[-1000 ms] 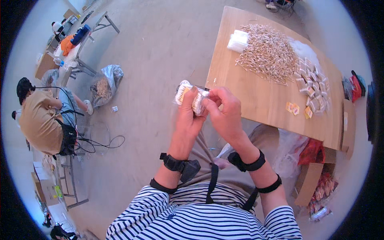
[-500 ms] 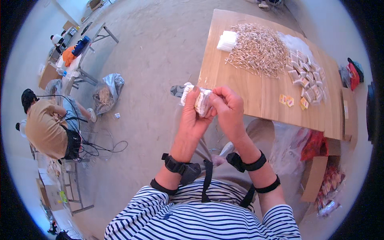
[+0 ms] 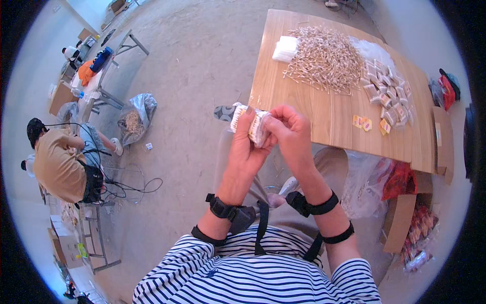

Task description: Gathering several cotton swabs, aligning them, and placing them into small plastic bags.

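Off the table's near left corner I hold a small clear bag packed with cotton swabs (image 3: 259, 126), their white tips showing in rows. My left hand (image 3: 242, 152) is closed round it, with the thumb across its front. At the bag's right end, my right hand (image 3: 292, 131) pinches the plastic between thumb and fingers. On the wooden table (image 3: 273, 96) beyond lies a big heap of loose swabs (image 3: 326, 61). Several filled swab packs (image 3: 389, 99) are piled to its right. Small yellow-and-white cards (image 3: 362, 122) lie near the front edge.
A stack of white bags (image 3: 286, 49) sits left of the heap, clear plastic (image 3: 373, 53) behind the packs. Below the table's right end stand an open carton (image 3: 399, 223) and a red bag (image 3: 400, 181). At left, a seated person (image 3: 63, 167) is near cables and a swab-filled sack (image 3: 136, 119).
My right hand has shifted slightly at the bag's end, its fingers still pinching. The left hand keeps its hold on the bag. The view has tilted a little.
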A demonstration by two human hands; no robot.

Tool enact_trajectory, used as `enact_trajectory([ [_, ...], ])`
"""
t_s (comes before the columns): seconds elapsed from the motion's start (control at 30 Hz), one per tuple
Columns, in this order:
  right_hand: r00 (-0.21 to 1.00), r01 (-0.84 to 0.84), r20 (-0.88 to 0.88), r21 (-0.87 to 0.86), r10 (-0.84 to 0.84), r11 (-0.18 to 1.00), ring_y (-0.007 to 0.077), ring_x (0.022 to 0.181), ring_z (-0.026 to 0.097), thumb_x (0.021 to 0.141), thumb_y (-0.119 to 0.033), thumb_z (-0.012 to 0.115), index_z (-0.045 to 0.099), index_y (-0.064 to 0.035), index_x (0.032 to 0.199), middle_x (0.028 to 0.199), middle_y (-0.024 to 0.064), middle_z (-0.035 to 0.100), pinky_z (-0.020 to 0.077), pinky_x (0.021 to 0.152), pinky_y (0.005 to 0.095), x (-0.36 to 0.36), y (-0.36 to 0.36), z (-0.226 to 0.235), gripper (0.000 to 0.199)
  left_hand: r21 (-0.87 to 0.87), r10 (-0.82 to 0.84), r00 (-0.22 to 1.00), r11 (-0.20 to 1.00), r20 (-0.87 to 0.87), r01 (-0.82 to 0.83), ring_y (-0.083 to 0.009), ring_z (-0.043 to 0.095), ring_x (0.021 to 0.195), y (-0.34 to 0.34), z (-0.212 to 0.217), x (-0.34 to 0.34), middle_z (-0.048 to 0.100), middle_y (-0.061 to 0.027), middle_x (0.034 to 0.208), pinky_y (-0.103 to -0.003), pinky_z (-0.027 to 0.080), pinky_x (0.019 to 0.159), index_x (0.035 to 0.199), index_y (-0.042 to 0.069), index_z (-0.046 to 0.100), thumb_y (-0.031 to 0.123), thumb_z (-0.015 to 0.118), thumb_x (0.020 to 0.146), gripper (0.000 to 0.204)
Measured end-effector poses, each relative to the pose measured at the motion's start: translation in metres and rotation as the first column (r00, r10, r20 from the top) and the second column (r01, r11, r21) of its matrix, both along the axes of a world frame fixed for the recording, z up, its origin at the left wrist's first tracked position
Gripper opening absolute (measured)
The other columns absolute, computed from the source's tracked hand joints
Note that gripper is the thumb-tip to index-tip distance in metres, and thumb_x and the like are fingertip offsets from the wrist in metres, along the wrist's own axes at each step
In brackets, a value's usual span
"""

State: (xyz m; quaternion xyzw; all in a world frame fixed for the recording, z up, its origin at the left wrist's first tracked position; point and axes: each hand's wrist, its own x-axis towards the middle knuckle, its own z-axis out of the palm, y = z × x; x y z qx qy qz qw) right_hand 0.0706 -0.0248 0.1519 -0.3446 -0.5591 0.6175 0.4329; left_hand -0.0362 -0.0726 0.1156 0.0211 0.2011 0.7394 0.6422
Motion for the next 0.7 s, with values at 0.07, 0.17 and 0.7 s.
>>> enact_trajectory([
  [0.07, 0.999, 0.002, -0.048, -0.059, -0.005, 0.998, 0.0066, 0.057, 0.057, 0.087, -0.007, 0.066, 0.063, 0.001, 0.08, 0.065, 0.003, 0.062, 0.0459, 0.05, 0.0264, -0.001, -0.001, 0.002, 0.011, -0.01, -0.001, 1.0, 1.0, -0.015, 0.001, -0.0149, 0.065, 0.07, -0.001, 0.002, 0.001, 0.068, -0.0028, 0.088, -0.03, 0.054, 0.056, 0.101, 0.01, 0.059, 0.028, 0.069, 0.095, 0.022],
  [0.17, 0.998, 0.019, -0.06, -0.041, -0.022, 0.999, 0.0062, 0.058, 0.057, 0.087, -0.005, 0.065, 0.063, 0.0013, 0.08, 0.065, 0.0029, 0.061, 0.0448, 0.049, 0.0246, -0.002, 0.002, -0.001, 0.01, -0.027, 0.008, 0.999, 1.0, -0.039, -0.009, -0.015, 0.066, 0.07, -0.001, 0.0, 0.002, 0.068, -0.0028, 0.088, -0.03, 0.054, 0.057, 0.102, 0.01, 0.059, 0.029, 0.069, 0.095, 0.022],
  [0.7, 0.982, 0.107, 0.135, 0.199, -0.135, 0.974, 0.0086, 0.058, 0.058, 0.084, -0.005, 0.064, 0.061, 0.0005, 0.079, 0.065, 0.0027, 0.06, 0.0468, 0.052, 0.0274, -0.003, 0.004, -0.013, 0.008, -0.164, 0.105, 0.982, 0.978, -0.157, -0.131, -0.0137, 0.064, 0.067, 0.001, 0.004, 0.013, 0.066, -0.0016, 0.086, -0.029, 0.052, 0.057, 0.1, 0.011, 0.059, 0.035, 0.065, 0.097, 0.025],
])
